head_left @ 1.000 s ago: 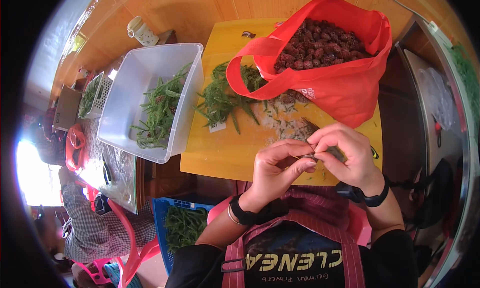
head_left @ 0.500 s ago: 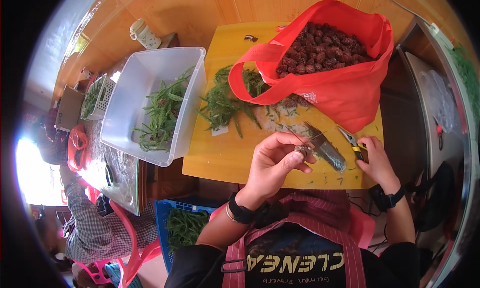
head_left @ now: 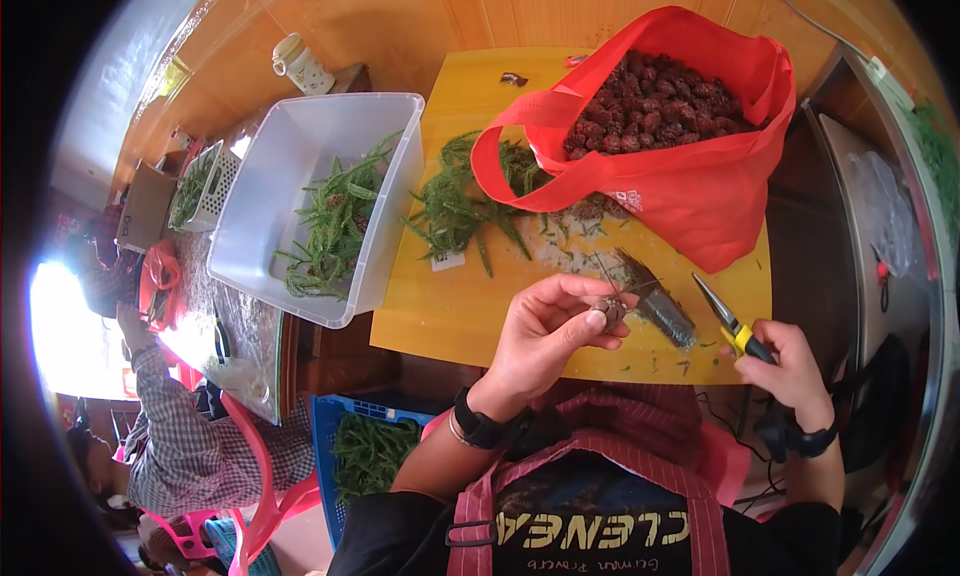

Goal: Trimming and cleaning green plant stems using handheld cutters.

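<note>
Pinching a small brown cone [head_left: 611, 314] between thumb and fingers: left hand [head_left: 556, 326], closed on it over the yellow board's [head_left: 450, 326] near side, thin wire [head_left: 606, 273] sticking out. Right hand [head_left: 787, 368] well apart to the right, fingers curled round the handles of yellow-and-black pliers [head_left: 738, 330]; jaws look together, any slit too fine to tell. Pliers' long axis slants forward-left, line passing beyond the cone. Cone lies left of the tips, slightly nearer the body; wire bundle [head_left: 664, 314] between.
</note>
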A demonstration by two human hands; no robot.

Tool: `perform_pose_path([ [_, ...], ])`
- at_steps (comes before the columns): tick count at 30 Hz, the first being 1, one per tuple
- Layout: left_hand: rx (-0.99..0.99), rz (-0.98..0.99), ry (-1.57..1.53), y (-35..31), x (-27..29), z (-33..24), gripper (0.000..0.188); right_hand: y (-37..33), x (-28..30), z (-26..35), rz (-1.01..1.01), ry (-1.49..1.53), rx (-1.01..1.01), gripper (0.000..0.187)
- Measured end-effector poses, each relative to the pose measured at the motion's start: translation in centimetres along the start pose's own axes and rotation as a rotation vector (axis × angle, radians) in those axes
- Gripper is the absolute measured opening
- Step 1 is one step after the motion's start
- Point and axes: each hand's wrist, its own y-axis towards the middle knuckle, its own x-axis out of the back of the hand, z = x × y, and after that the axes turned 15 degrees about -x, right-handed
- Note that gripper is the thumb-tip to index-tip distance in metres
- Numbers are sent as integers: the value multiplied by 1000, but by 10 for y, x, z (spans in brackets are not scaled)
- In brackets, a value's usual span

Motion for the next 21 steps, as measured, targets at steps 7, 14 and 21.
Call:
perform_pose_path([
  [7, 41, 9, -54, -1, 0, -1, 20, -4, -18, 43, -85, -299, 367, 20],
  [14, 77, 19, -53, -3, -2, -2, 18, 0, -22, 51, -58, -384, 391, 23],
  [21, 81, 20, -46, -4, -2, -1, 18, 2, -22, 51, -59, -394, 403, 25],
])
